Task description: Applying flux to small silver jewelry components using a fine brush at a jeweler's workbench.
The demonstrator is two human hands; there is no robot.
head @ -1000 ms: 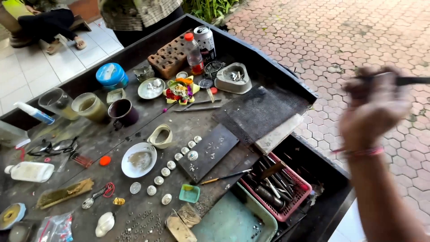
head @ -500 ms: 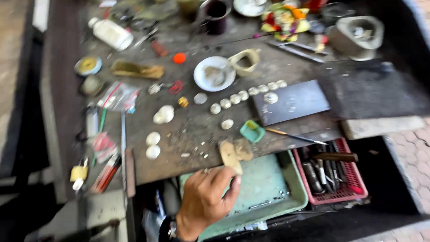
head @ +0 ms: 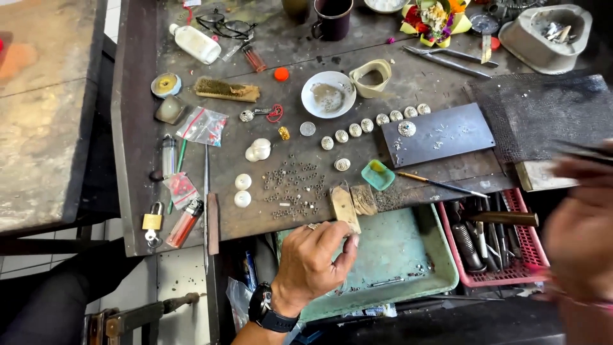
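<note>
Head view: the left hand [head: 313, 262] is seen loosely curled, holding nothing, fingertips touching the wooden peg [head: 343, 207] at the workbench [head: 134, 160] edge, above the green tray [head: 402, 255]. The blurred right hand [head: 584, 236] pinches thin tweezers [head: 584, 150].

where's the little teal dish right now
In the head view, the small teal dish sits on the workbench's front edge, right of centre, just below the dark metal plate and left of the thin brush.

Your workbench [head: 447, 169] carries a dark slate plate [head: 440, 135]. Left of the plate: round silver discs [head: 357, 128], a white dish [head: 328, 94], and apparently small rings [head: 292, 185].
</note>
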